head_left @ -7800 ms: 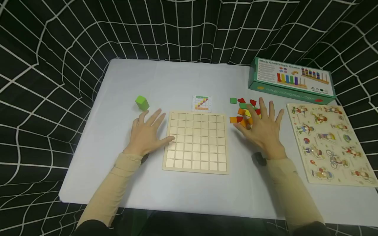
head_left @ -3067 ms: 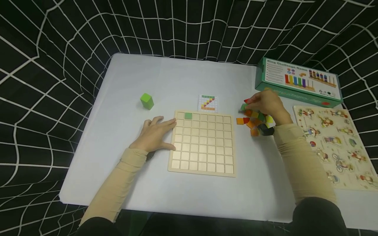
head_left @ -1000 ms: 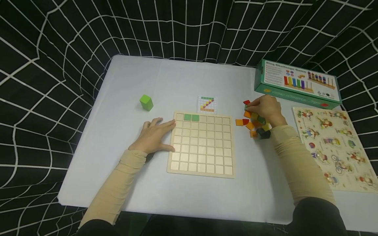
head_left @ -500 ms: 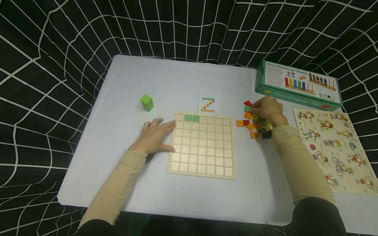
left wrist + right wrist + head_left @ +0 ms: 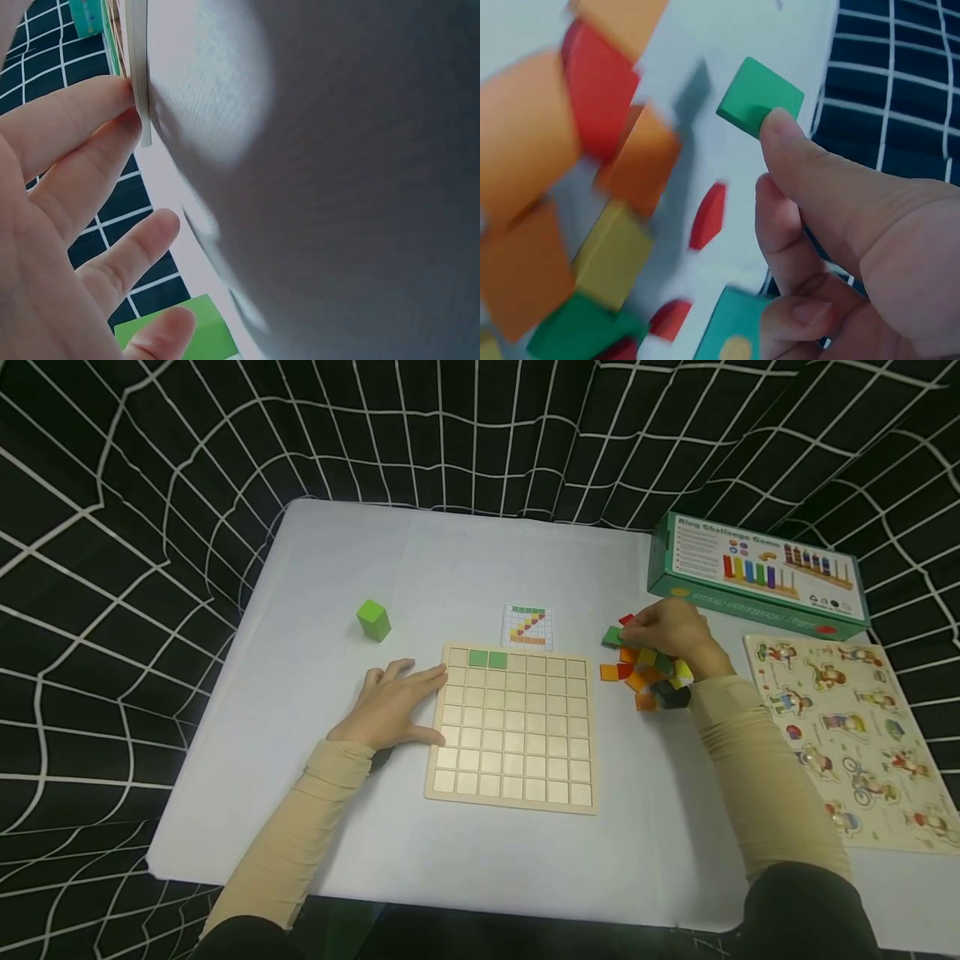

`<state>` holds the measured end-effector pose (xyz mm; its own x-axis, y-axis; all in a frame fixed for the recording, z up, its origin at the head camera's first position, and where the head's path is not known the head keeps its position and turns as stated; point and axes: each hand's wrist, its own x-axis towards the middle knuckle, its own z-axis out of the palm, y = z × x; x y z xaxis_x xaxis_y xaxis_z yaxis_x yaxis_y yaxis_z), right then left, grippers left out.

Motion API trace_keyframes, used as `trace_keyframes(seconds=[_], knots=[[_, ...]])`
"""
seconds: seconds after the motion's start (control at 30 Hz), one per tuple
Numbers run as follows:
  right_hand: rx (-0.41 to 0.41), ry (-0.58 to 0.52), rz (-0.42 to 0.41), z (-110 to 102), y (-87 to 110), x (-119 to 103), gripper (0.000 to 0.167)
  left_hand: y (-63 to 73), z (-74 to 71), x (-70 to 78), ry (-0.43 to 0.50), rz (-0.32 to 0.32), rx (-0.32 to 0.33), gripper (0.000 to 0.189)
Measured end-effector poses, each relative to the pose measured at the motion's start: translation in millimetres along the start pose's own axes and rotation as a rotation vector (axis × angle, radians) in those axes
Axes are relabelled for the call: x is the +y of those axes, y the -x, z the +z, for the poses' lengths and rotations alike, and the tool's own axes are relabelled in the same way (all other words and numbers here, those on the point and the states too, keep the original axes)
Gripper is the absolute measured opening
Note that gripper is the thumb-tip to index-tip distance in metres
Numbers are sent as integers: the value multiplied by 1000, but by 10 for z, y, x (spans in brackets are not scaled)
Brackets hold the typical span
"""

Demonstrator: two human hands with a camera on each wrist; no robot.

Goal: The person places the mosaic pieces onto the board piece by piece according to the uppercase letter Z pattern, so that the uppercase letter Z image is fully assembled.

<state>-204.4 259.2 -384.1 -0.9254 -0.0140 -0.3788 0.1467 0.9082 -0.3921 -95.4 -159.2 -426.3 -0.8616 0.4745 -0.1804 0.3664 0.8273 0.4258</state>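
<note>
My right hand (image 5: 671, 631) pinches a green square tile (image 5: 754, 94) between thumb and fingers, raised above the table in the right wrist view. Below it lies a loose pile of orange, red, yellow and green tiles (image 5: 636, 681). My left hand (image 5: 386, 706) rests along the left edge of a wooden grid board (image 5: 513, 718), fingertips and thumb touching the rim. In the left wrist view, two fingers (image 5: 112, 101) meet the edge of the board. Two green tiles (image 5: 487, 658) sit side by side in the board's top row, in its second and third squares.
Behind the board lies a small pattern card (image 5: 528, 627). A green block (image 5: 373, 621) stands at the back left. On the right are a green game box (image 5: 757, 575) and a picture puzzle board (image 5: 847, 735). Black netted cloth (image 5: 480, 435) surrounds the table.
Two green tiles have appeared in the board's top row since the oldest frame. In the last half second my right hand has lifted another green tile from the pile. The left hand stays put.
</note>
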Motion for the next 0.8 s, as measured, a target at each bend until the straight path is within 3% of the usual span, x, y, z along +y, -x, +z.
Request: trace_keyframes(seconds=[0.43, 0.8], knots=[[-83, -59, -94, 262, 57, -568, 35, 4, 0, -19, 0, -8, -5, 100], [-114, -20, -208, 534, 26, -951, 25, -20, 13, -28, 5, -7, -12, 101]])
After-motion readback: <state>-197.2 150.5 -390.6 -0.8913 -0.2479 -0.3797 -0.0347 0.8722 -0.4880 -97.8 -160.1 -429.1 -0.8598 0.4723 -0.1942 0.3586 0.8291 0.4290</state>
